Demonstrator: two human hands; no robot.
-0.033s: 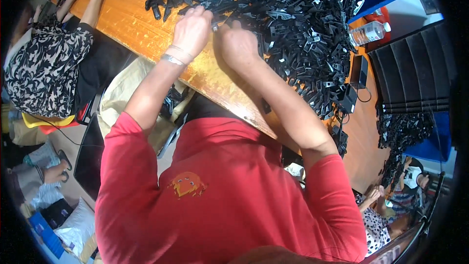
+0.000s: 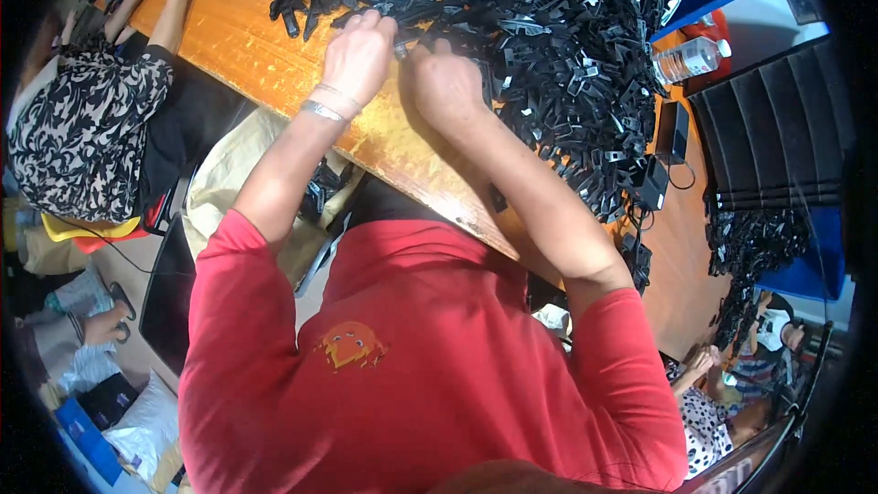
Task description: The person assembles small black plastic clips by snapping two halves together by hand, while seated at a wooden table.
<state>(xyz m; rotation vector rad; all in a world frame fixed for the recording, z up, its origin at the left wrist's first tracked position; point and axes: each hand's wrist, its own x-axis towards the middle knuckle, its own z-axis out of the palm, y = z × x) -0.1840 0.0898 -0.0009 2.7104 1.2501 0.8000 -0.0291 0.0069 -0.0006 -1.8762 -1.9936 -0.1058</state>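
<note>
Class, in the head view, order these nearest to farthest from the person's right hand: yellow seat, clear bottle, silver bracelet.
From the right hand:
1. Silver bracelet, to the left.
2. Clear bottle, right side.
3. Yellow seat, far left.

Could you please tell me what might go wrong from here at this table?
The heap of small black plastic parts lies close beside the bare right hand, so a sideways sweep might scatter some. The clear plastic bottle with a white cap sits close to that heap and could get bumped. The worn orange-brown wooden table has its edge nearby, so a dropped part might fall off.
</note>
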